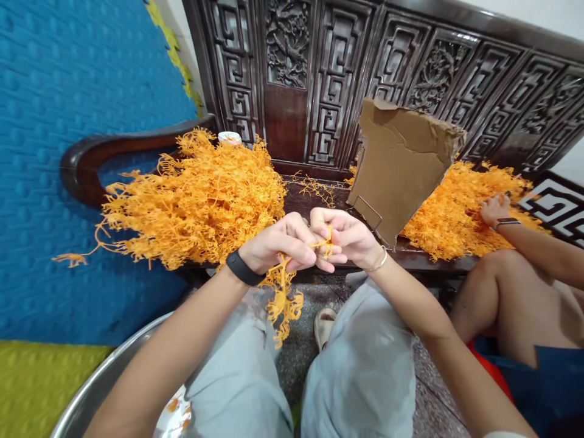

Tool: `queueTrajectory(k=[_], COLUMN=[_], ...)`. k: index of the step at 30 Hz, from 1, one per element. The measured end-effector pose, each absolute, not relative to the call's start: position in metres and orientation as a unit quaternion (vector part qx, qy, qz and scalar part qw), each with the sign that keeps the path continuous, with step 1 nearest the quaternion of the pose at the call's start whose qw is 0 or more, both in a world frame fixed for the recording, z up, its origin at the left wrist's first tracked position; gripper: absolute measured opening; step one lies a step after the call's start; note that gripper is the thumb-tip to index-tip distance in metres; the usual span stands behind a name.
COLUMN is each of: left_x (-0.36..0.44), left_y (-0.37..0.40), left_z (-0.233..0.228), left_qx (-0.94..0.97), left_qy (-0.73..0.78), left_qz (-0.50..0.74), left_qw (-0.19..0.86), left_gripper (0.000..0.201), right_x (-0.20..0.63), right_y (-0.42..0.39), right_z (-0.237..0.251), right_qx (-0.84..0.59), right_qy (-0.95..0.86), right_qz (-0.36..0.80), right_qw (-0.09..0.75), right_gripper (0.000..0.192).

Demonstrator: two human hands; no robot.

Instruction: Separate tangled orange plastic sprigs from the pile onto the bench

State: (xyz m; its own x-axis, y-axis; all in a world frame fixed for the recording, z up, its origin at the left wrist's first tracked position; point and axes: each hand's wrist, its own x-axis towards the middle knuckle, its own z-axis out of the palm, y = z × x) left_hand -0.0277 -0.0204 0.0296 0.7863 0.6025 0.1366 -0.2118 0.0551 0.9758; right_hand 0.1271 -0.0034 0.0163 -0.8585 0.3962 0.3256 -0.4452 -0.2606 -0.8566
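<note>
My left hand (283, 243) is closed on a branching orange plastic sprig (285, 298), which dangles below it. Close beside it, my right hand (349, 238) pinches a small tip of the orange stems between thumb and forefinger, its lower fingers stretched out. The two hands nearly touch above my knees. A large tangled heap of orange sprigs (196, 201) lies on the dark wooden bench to the left. Behind my hands, a few loose orange stems (317, 187) rest on the bench seat (298, 204).
A cardboard sheet (399, 164) stands upright beside a wire frame (368, 210). Past it is another orange heap (456, 213), with a co-worker's hand (495, 210) on it. A metal basin (114, 359) sits at lower left. The carved bench back (287, 121) rises behind.
</note>
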Motion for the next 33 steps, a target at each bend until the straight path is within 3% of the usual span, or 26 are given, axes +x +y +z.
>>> queueTrajectory(k=[4,7,10,17,21,28,33], left_x=[-0.029,-0.034,-0.043,-0.032,-0.021,-0.023,-0.023], left_y=[-0.022,-0.021,-0.020,-0.020,-0.005,0.025,0.033], left_z=[0.025,0.021,0.020,0.031,0.030,0.015,0.010], left_qx=[0.647,0.659,0.677,0.679,0.634,0.573,0.561], left_qy=[0.151,0.162,0.165,0.154,0.172,0.170,0.246], left_qz=[0.256,0.231,0.212,0.318,0.425,0.451,0.486], left_qw=[0.702,0.698,0.685,0.644,0.622,0.663,0.623], left_gripper=[0.024,0.042,0.060,0.057,0.055,0.033,0.025], right_x=[0.123,0.121,0.119,0.113,0.114,0.134,0.156], right_y=[-0.009,-0.011,-0.011,0.004,0.021,0.056,0.083], right_z=[0.013,0.017,0.023,0.027,0.020,0.002,-0.013], right_qx=[0.068,0.120,0.152,0.035,-0.070,-0.194,-0.243], right_qy=[-0.535,-0.526,-0.513,-0.568,-0.574,-0.562,-0.583], right_qz=[0.804,0.801,0.787,0.710,0.662,0.651,0.606], right_qw=[0.251,0.260,0.307,0.415,0.478,0.472,0.484], right_gripper=[0.023,0.021,0.032,0.044,0.034,0.026,0.026])
